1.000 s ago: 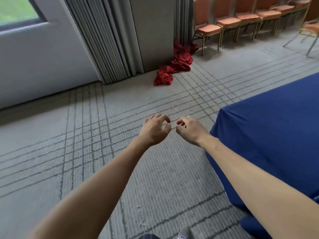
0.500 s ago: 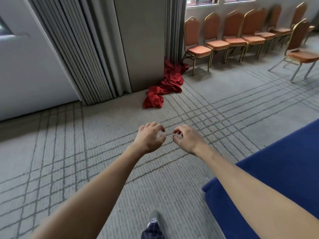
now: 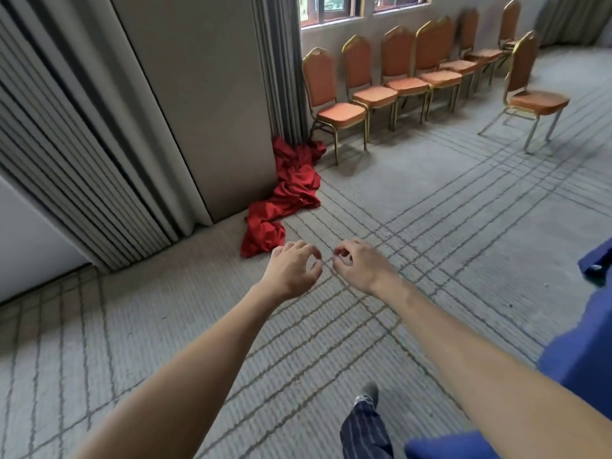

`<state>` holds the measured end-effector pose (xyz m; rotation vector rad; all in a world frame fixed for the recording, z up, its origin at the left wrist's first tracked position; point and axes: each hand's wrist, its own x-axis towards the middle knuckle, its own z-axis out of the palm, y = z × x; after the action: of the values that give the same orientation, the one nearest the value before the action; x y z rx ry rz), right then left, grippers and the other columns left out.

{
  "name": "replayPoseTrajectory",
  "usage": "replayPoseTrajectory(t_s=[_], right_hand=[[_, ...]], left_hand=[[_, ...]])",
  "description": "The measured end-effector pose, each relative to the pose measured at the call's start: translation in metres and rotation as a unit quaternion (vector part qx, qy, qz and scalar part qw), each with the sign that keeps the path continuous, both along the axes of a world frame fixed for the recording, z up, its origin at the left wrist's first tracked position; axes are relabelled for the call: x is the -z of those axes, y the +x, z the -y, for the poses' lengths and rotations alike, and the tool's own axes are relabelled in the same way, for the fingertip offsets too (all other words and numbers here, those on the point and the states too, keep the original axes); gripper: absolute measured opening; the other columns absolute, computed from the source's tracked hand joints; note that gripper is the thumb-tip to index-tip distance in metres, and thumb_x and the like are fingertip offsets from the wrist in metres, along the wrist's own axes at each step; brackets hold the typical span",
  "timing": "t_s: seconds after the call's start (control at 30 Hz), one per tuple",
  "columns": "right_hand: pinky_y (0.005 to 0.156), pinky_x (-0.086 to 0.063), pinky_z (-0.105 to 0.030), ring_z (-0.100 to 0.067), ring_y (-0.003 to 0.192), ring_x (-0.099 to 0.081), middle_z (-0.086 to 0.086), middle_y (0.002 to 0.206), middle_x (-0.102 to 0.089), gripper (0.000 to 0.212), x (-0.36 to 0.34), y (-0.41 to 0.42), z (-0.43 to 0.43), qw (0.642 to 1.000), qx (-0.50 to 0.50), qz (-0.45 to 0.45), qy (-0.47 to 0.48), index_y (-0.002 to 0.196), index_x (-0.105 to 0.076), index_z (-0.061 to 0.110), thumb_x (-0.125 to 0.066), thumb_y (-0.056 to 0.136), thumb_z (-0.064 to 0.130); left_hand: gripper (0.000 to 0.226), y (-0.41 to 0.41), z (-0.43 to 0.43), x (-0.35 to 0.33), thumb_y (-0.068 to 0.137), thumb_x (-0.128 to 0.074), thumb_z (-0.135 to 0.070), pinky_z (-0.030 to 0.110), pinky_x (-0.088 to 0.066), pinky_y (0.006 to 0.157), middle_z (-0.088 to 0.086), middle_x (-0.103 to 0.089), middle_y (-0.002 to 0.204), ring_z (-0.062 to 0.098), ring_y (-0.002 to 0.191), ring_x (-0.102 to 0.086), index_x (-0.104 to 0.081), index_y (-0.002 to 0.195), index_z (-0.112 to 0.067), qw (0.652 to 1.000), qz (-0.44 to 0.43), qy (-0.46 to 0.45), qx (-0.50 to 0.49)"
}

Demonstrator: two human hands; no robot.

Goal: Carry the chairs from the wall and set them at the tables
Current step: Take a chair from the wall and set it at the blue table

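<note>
Grey carpet (image 3: 430, 233) with a darker grid of lines covers the floor, and a pale wall (image 3: 198, 94) with pleated grey curtains (image 3: 82, 160) fills the view from 9 to 12 o'clock. Under the windows (image 3: 364, 6) at 1 o'clock, a row of chairs (image 3: 374, 91) stands against the wall, side by side, orange seats facing into the room, gold frames upright. One more chair (image 3: 530, 97) stands apart from the row at 2 o'clock, out on the carpet, turned at an angle. A crumpled red cloth (image 3: 288, 197) lies on the floor at 12 o'clock, against the foot of the wall and just beside the nearest chair's legs. Both bare arms reach forward over the carpet. The left hand (image 3: 291, 270) and the right hand (image 3: 361, 266) hang close together near the middle, not touching, each with fingers loosely curled and nothing in them. Both are well apart from the chairs. A blue tablecloth (image 3: 589, 342) edges in at 3 to 5 o'clock, its fabric hanging toward the floor. At 6 o'clock a leg in dark striped trousers (image 3: 364, 432) shows, with a grey shoe (image 3: 370, 390) set on the carpet between the arms.
</note>
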<state>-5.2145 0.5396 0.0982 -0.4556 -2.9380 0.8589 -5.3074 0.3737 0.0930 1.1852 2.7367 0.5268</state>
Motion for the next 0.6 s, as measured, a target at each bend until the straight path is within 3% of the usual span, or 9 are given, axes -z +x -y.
replayPoseTrajectory(t_s=[0.37, 0.6], right_hand=[[0.092, -0.047, -0.035, -0.022, 0.106, -0.059, -0.003, 0.114, -0.064, 0.034, 0.012, -0.215, -0.222, 0.999, 0.028, 0.002, -0.035, 0.115, -0.066, 0.020, -0.056, 0.089, 0.040], [0.095, -0.047, -0.039, -0.018, 0.109, -0.058, 0.000, 0.115, -0.063, 0.040, 0.025, -0.343, -0.341, 0.998, 0.035, 0.018, -0.042, 0.114, -0.066, 0.020, -0.051, 0.090, 0.048]], left_hand=[[0.029, -0.215, -0.233, -0.012, 0.093, -0.053, -0.041, 0.040, -0.033, 0.103, -0.004, -0.058, 0.129, 0.021, 0.125, -0.047, -0.062, 0.116, -0.027, 1.000, -0.015, -0.003, -0.010], [0.029, -0.350, -0.365, 0.017, 0.093, -0.053, -0.042, 0.038, -0.032, 0.104, -0.006, -0.059, 0.126, 0.018, 0.124, -0.048, -0.062, 0.116, -0.026, 1.000, -0.002, -0.001, 0.020]])
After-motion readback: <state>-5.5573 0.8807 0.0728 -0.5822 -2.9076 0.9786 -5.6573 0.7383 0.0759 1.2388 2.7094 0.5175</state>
